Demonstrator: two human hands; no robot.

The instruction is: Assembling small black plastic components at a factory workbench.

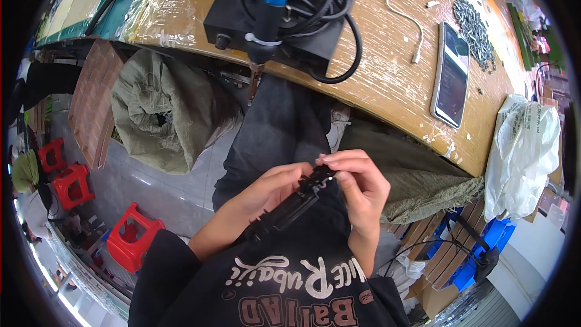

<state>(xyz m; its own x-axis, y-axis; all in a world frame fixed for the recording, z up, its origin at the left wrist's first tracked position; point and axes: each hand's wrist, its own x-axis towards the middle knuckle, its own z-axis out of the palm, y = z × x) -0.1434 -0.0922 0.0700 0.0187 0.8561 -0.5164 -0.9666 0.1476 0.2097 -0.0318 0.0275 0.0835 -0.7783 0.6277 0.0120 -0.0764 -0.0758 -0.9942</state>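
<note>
While both hands are working in my lap, I am watching a long black plastic part [290, 206] held over the dark trousers [278, 127].

From the head view, my left hand [266, 191] is cradling the part from 8 o'clock, closed under it, and my right hand [360, 184] is pinching its upper end at 2 o'clock. I am judging that a loose pinch could let the part slide off toward the floor; the soldering iron [272, 6] is hanging over the bench edge [387, 85] at 12 o'clock, near my knees.
</note>
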